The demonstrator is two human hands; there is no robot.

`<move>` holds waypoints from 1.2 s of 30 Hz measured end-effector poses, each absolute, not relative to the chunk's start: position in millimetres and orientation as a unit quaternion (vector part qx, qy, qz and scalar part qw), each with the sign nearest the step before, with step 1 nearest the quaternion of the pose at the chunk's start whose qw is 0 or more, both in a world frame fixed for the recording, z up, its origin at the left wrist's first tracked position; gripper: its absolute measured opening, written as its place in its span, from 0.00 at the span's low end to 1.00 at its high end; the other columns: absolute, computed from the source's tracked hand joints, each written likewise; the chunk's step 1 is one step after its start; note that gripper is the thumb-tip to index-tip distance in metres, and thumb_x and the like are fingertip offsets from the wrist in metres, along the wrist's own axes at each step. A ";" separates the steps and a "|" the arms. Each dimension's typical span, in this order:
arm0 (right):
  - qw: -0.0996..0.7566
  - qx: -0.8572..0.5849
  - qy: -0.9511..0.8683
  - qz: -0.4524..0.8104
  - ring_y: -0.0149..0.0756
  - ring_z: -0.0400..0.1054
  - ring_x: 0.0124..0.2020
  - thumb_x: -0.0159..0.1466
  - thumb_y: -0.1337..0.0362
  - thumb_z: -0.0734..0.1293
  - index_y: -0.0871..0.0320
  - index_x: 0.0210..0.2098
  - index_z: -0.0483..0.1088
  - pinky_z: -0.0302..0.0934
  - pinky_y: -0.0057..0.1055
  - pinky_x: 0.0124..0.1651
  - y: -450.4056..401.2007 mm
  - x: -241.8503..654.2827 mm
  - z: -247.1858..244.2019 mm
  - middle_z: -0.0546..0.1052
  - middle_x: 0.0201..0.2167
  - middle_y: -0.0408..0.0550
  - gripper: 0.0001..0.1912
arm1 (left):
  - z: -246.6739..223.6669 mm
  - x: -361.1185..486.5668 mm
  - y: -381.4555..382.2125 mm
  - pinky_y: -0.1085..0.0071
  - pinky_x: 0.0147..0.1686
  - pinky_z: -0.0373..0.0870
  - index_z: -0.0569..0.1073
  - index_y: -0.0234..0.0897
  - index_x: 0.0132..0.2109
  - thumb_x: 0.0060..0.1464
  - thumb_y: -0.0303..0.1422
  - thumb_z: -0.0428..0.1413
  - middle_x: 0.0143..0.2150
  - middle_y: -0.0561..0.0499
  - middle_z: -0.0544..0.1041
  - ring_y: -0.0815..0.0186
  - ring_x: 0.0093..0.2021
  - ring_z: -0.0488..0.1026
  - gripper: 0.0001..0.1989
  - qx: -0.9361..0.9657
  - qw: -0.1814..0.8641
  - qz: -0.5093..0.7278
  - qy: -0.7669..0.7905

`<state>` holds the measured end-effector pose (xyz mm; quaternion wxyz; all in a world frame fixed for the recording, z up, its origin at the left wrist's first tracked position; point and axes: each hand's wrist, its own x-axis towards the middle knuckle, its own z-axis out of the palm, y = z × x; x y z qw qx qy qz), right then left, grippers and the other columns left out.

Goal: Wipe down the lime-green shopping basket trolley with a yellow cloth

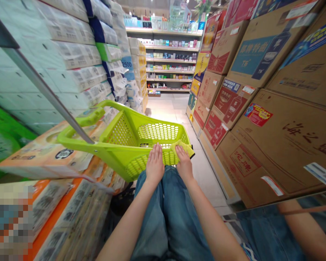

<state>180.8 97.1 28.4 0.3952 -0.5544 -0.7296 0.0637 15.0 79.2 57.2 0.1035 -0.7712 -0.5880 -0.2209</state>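
My left hand (pixel 154 165) lies over the near rim of a lime-green plastic shopping basket (pixel 157 131), its fingers together and curled on the rim. My right hand (pixel 184 165) presses a yellow cloth (pixel 182 148) onto the same rim, a little further right. The basket has perforated walls and a long looped lime-green handle (pixel 80 125) stretching left. Its inside shows no goods, though the part behind my hands is partly hidden.
Stacked cardboard liquor cartons (pixel 263 119) wall the right side, and wrapped tissue packs (pixel 70 61) wall the left. A grey metal bar (pixel 47 92) crosses the upper left. A tiled aisle floor (pixel 165 108) runs ahead to shelves of boxed goods (pixel 170 61).
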 end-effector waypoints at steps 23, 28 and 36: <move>0.361 -0.516 -0.774 0.060 0.35 0.51 0.70 0.53 0.82 0.54 0.56 0.68 0.57 0.47 0.44 0.72 94.5 157.9 39.0 0.64 0.67 0.47 0.44 | 57.8 13.1 78.7 0.56 0.70 0.47 0.43 0.26 0.72 0.51 0.23 0.48 0.74 0.40 0.48 0.58 0.74 0.40 0.42 -0.773 0.095 -0.213 -0.590; 0.395 -0.565 -0.722 0.051 0.34 0.52 0.70 0.50 0.83 0.52 0.61 0.66 0.59 0.48 0.44 0.72 99.8 214.9 21.7 0.65 0.66 0.52 0.44 | 56.0 13.8 79.0 0.58 0.70 0.45 0.44 0.25 0.72 0.54 0.25 0.47 0.74 0.41 0.47 0.58 0.74 0.39 0.40 -0.769 0.102 -0.221 -0.591; 0.358 -0.633 -0.685 0.042 0.42 0.51 0.70 0.54 0.83 0.53 0.65 0.66 0.59 0.45 0.49 0.71 102.4 164.2 36.3 0.63 0.66 0.56 0.41 | 52.8 14.4 81.4 0.57 0.71 0.45 0.44 0.25 0.72 0.52 0.23 0.48 0.74 0.40 0.47 0.58 0.74 0.38 0.41 -0.769 0.099 -0.227 -0.590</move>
